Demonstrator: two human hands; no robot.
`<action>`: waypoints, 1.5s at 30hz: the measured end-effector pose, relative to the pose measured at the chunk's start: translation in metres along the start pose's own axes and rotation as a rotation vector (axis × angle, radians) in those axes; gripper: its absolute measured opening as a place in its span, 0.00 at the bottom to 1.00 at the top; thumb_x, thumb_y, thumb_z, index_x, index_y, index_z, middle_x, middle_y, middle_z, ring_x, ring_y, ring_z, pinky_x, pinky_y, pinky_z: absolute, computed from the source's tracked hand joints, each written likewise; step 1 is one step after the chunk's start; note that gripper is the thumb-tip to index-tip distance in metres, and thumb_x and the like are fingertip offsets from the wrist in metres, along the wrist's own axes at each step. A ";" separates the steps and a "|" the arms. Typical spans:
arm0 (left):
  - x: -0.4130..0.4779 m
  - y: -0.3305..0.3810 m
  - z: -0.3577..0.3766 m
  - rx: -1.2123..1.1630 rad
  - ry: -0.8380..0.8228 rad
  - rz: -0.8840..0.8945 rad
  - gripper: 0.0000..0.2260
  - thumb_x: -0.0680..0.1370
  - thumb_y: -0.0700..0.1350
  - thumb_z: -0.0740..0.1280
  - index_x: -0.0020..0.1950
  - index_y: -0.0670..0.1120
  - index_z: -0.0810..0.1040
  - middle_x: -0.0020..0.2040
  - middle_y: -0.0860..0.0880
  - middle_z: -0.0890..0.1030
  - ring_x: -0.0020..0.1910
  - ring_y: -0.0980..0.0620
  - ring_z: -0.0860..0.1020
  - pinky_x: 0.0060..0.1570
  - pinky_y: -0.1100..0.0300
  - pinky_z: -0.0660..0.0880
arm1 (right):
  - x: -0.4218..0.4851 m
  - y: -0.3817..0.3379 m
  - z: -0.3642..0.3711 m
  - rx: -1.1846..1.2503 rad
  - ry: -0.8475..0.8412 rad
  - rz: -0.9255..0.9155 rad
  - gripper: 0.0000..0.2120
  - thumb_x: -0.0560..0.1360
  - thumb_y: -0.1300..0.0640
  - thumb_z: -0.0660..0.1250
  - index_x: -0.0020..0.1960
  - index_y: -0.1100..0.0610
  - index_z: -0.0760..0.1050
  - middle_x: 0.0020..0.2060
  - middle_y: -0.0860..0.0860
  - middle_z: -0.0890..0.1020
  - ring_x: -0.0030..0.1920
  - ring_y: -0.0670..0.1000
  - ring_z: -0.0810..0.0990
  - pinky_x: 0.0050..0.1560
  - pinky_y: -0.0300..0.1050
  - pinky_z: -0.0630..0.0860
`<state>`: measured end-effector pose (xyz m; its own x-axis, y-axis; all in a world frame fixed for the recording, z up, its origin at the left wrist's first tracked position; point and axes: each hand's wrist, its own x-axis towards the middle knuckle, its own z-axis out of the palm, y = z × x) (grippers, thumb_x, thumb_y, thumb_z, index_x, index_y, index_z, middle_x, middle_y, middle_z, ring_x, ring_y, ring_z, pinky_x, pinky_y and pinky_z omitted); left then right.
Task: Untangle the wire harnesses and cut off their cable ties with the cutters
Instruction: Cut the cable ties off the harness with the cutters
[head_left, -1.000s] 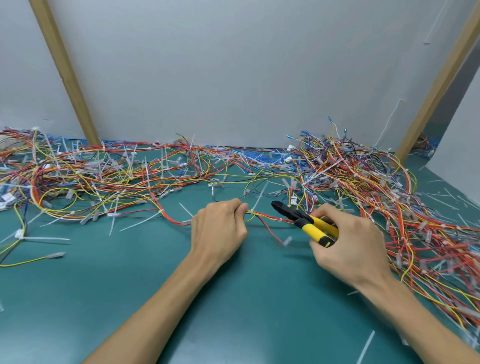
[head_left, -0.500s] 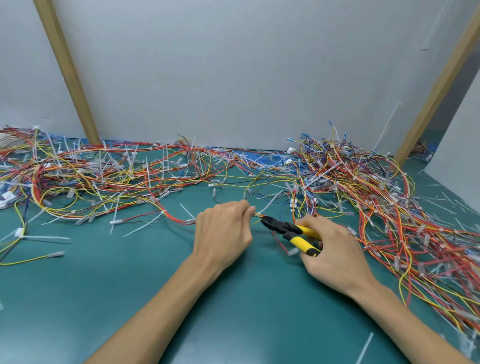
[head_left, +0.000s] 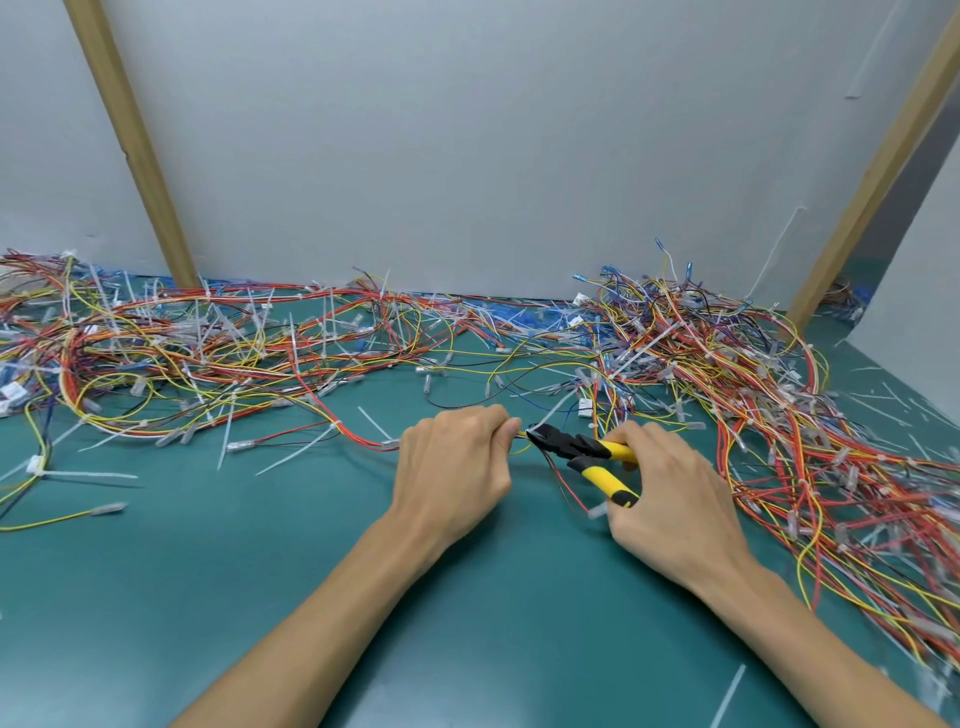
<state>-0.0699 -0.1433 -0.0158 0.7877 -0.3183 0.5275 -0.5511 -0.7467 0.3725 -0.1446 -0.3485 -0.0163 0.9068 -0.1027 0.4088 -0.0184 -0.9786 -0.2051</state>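
Head view: left hand (head_left: 452, 467) pinches a wire harness (head_left: 520, 435), right hand (head_left: 670, 499) grips cutters (head_left: 576, 447) nosed against it, mid-cut I judge; next needs a wire-sparing squeeze.

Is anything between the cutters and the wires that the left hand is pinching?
Nothing visible. The cutters in the right hand have their black tip right at the left hand fingertips, on the pinched wires. A loose red wire hangs below the tip, not across it.
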 end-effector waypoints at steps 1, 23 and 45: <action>0.000 0.000 0.000 -0.001 -0.003 0.003 0.16 0.83 0.53 0.59 0.40 0.45 0.72 0.35 0.49 0.77 0.38 0.41 0.75 0.35 0.49 0.72 | 0.000 0.000 0.000 -0.007 0.000 -0.005 0.22 0.63 0.47 0.79 0.52 0.46 0.73 0.42 0.43 0.74 0.45 0.53 0.74 0.40 0.46 0.63; -0.002 -0.003 0.002 0.032 -0.031 0.073 0.15 0.82 0.53 0.60 0.37 0.49 0.65 0.31 0.52 0.68 0.36 0.41 0.74 0.31 0.54 0.63 | 0.000 -0.001 -0.006 -0.068 -0.222 -0.029 0.13 0.72 0.41 0.65 0.43 0.48 0.66 0.33 0.46 0.75 0.38 0.55 0.73 0.36 0.49 0.67; -0.006 -0.002 0.004 -0.071 -0.055 0.068 0.17 0.81 0.55 0.56 0.37 0.48 0.71 0.29 0.52 0.70 0.36 0.42 0.74 0.34 0.52 0.71 | 0.007 0.006 -0.010 -0.125 -0.309 -0.017 0.09 0.68 0.48 0.65 0.42 0.52 0.70 0.32 0.50 0.75 0.41 0.58 0.74 0.41 0.49 0.74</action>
<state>-0.0724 -0.1419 -0.0226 0.7606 -0.3998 0.5116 -0.6205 -0.6795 0.3915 -0.1424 -0.3564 -0.0060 0.9920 -0.0455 0.1180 -0.0359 -0.9960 -0.0823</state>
